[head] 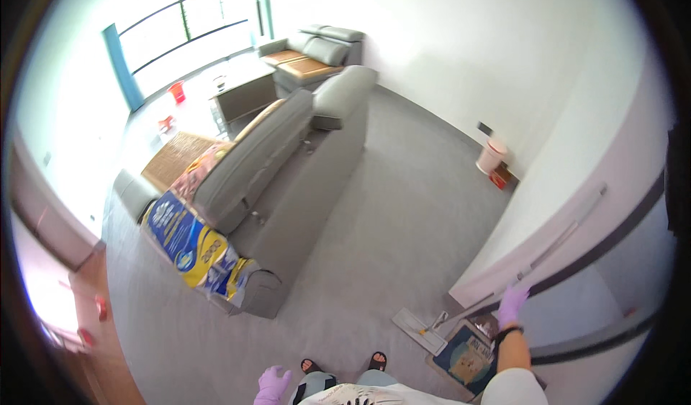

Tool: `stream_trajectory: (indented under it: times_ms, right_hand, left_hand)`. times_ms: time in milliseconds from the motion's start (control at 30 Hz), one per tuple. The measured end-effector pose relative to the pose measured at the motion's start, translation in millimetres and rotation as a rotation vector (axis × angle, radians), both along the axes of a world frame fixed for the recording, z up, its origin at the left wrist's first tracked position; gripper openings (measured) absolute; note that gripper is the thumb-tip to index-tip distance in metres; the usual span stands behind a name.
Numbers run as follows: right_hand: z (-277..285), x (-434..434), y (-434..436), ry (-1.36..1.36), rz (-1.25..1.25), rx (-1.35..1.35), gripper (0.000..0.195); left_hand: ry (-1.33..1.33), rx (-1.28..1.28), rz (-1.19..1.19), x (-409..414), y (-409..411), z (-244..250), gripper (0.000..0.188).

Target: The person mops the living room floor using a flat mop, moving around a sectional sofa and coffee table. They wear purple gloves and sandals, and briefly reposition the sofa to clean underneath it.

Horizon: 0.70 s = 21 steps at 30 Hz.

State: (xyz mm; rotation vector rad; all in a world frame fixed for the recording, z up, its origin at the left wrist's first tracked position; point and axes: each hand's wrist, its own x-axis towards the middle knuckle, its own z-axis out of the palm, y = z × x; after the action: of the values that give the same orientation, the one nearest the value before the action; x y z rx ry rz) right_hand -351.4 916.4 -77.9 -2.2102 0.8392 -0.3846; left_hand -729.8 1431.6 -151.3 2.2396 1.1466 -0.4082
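Note:
My left hand (273, 384), in a thin purple glove, is low at the bottom edge beside my leg. It holds nothing, and its fingers are slightly apart. To the right, my right hand (512, 306), gloved alike, reaches out to the handle of a flat mop (561, 236). Whether the fingers close around the handle cannot be told. The handle slants up along the white wall, and the rectangular mop head (418, 330) lies on the grey floor. Beside it is a doormat (468, 359) with an animal picture and writing, partly hidden by my arm.
A grey sofa (324, 200) stands ahead with its back towards me; a blue and yellow printed sack (189, 243) drapes over its end. Beyond are a smaller sofa (310, 54), a low table (245, 94) and a red bucket (177, 92). A pale bin (491, 155) stands by the right wall.

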Motion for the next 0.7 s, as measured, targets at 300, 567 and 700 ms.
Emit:
stream_trajectory:
  times_ms: [300,567,700]
  right_hand:
    - [-199,-172,228,0.572,0.998,0.011,0.053]
    - [-112,-176,454,0.688,1.651,-0.087,0.065]
    - [-93,-177,543,0.698,1.704,-0.048,0.066]
  left_hand:
    - [-0.041,-0.045,0.245,-68,86,12,0.051]
    - [-0.256,0.057,0.488,-154,199,6,0.046]
    - [-0.422,0.059,0.531,-159,273,-7,0.043]
